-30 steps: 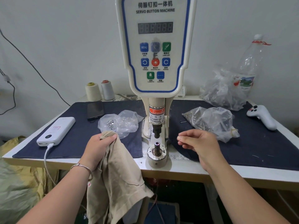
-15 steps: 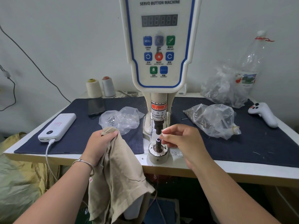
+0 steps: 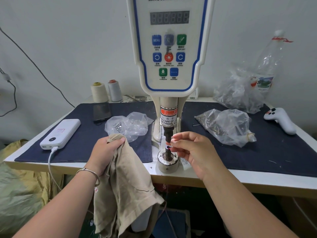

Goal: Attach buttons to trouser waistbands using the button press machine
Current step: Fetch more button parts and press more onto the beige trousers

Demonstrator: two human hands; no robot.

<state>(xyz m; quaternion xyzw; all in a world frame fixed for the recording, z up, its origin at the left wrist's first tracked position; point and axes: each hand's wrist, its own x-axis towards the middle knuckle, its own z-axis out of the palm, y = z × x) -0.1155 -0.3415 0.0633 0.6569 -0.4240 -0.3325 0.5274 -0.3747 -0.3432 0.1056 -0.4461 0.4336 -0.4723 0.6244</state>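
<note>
Left hand [image 3: 106,150]: grip closing round the bunched waistband of the beige cotton trousers [image 3: 125,189], hanging over the bench's front edge.
Right hand [image 3: 192,152]: fingertips pinching something too small to tell, touching the white servo button press machine's [image 3: 169,48] lower steel die post [image 3: 167,149].

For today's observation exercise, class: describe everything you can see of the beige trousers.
The trousers are beige woven cloth, soft and creased. The left hand grips a bunched part at the top, level with the table edge; the rest hangs in loose folds in front of the table, left of the machine's lower die. A dark stitched seam line shows low down. No button can be seen on them. Nothing else visibly touches them.
</note>
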